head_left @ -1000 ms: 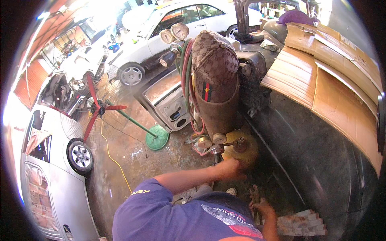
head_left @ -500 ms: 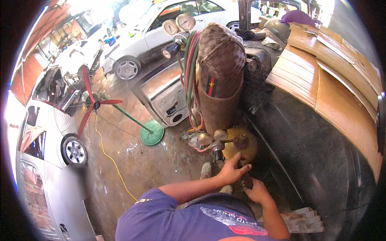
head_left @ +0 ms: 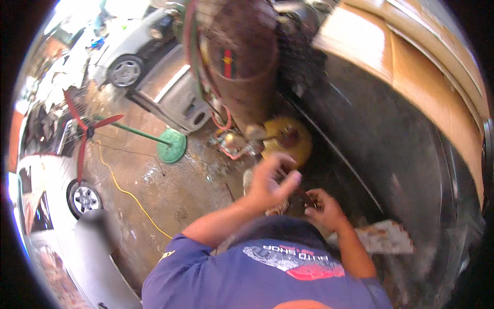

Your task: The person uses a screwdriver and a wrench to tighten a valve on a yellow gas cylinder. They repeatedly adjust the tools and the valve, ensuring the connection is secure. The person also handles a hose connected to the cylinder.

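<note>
From up here I see my left hand (head_left: 270, 183) raised and blurred just below the yellow cylinder (head_left: 288, 141), fingers curled loosely; I cannot tell whether it grips anything. My right hand (head_left: 324, 208) sits lower, beside it, fingers pinched on a small dark part (head_left: 301, 198) that lies between the two hands, close to my lap. What that part is, the blur hides. The brass fitting (head_left: 234, 144) with its red hose (head_left: 221, 121) stands just left of the cylinder, under the big rusty tank (head_left: 244, 62), and that is where I judge the risk lies: a careless swing of the left hand could knock the fitting or snag the hose, and a loosened joint there would be bad news. The small part could also slip from the pinch and drop onto the wet, stained floor (head_left: 170, 185), where it would be hard to find among the clutter. A yellow cord (head_left: 126, 193) trails across that floor toward the fan (head_left: 85, 131), well apart from my hands, yet wet ground and a cord make a poor pair. On the right, the dark curved panel (head_left: 401, 149) crowds my elbow, leaving little room.
</note>
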Demonstrator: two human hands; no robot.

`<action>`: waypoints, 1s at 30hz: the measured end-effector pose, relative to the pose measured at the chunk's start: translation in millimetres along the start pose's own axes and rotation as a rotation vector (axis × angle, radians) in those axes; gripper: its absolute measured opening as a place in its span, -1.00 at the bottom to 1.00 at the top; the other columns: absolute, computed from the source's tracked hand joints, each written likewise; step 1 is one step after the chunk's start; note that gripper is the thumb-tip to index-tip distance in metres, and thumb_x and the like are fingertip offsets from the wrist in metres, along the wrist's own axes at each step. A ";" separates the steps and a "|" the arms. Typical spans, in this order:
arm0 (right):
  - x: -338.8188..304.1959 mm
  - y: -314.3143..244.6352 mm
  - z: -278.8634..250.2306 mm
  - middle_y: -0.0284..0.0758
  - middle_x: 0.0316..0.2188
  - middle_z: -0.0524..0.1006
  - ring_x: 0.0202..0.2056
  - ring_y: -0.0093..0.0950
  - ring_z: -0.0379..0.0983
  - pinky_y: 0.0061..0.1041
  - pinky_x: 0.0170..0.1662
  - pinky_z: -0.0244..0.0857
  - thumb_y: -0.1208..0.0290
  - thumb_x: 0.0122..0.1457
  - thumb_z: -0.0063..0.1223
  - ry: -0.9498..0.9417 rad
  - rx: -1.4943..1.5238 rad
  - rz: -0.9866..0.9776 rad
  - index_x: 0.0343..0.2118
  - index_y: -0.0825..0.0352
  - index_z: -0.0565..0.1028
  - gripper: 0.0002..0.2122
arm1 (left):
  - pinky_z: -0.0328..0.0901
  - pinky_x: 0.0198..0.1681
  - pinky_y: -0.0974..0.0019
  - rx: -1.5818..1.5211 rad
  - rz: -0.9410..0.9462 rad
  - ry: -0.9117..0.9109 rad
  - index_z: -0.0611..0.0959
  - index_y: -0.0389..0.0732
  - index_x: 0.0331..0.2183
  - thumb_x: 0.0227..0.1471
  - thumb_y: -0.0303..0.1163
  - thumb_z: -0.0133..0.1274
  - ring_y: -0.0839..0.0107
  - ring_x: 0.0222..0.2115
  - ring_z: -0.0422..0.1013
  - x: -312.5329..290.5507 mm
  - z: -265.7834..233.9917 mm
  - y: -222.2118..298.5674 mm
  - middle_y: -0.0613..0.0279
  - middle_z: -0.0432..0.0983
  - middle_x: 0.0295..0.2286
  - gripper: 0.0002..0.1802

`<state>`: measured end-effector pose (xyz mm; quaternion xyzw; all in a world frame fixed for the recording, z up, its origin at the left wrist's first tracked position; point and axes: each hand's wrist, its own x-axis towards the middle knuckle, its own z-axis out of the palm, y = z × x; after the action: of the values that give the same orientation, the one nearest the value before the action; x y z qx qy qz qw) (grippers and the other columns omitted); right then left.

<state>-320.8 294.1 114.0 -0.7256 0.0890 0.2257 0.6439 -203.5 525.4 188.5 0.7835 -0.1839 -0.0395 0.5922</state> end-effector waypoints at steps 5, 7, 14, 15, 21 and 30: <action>-0.2 23.0 -26.8 -0.23 -0.33 0.59 -0.32 -0.43 0.56 -0.43 -0.27 0.46 0.41 0.35 0.13 -0.042 0.778 0.001 0.08 0.38 0.46 -0.70 | 0.39 -0.02 0.30 -0.195 0.025 0.175 0.55 -0.27 -0.15 0.14 -0.37 0.24 0.43 -0.18 0.48 15.6 9.0 -20.6 0.05 0.56 -0.13 -0.71; 3.0 32.9 -39.0 -0.26 -0.32 0.59 -0.34 -0.43 0.57 -0.43 -0.28 0.45 0.21 0.39 0.10 -0.166 0.956 0.086 0.05 0.35 0.48 -0.67 | 0.39 0.00 0.27 -0.176 0.093 0.177 0.53 -0.27 -0.14 0.16 -0.37 0.23 0.40 -0.17 0.49 17.8 16.4 -24.6 0.04 0.55 -0.13 -0.71; 20.5 26.5 -68.6 -0.12 0.16 0.49 0.20 -0.14 0.43 -0.15 0.30 0.27 0.10 0.29 0.22 -0.058 0.130 -0.327 0.34 0.34 0.27 -0.34 | 0.40 -0.01 0.19 -0.057 0.272 -0.010 0.49 -0.30 -0.10 0.15 -0.35 0.26 0.30 -0.18 0.51 20.9 42.9 -26.2 -0.04 0.53 -0.18 -0.63; 22.7 6.0 -72.0 -0.09 0.18 0.47 0.23 -0.09 0.38 -0.11 0.33 0.20 0.12 0.21 0.29 0.021 -0.197 -0.506 0.34 0.33 0.26 -0.28 | 0.41 -0.02 0.19 -0.043 0.310 -0.081 0.49 -0.30 -0.10 0.14 -0.35 0.27 0.28 -0.18 0.51 23.9 46.8 -23.2 -0.05 0.53 -0.17 -0.62; 52.6 12.1 -54.2 0.01 0.34 0.26 0.40 0.02 0.11 -0.05 0.43 0.05 0.22 0.02 0.43 -0.071 -0.566 -0.487 0.35 0.38 0.22 -0.15 | 0.46 0.03 0.19 -0.258 0.255 -0.140 0.43 -0.30 0.18 0.08 -0.31 0.32 0.19 0.03 0.48 33.4 77.1 -46.2 -0.11 0.41 0.11 -0.30; 126.6 -56.3 -84.4 -0.18 -0.13 0.49 0.09 -0.15 0.36 0.42 0.35 -0.10 0.30 0.20 0.07 0.302 -1.901 -0.481 -0.08 0.36 0.59 -0.70 | 0.28 0.27 0.17 -0.502 -0.674 -0.150 0.08 -0.28 0.43 0.18 -0.55 0.19 0.18 0.23 0.36 -3.7 101.8 -143.0 -0.06 0.20 0.33 -0.07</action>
<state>-167.5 241.0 114.1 -0.9602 -0.1977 -0.0281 -0.1955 -200.8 466.7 23.1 0.6262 0.0553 -0.3312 0.7036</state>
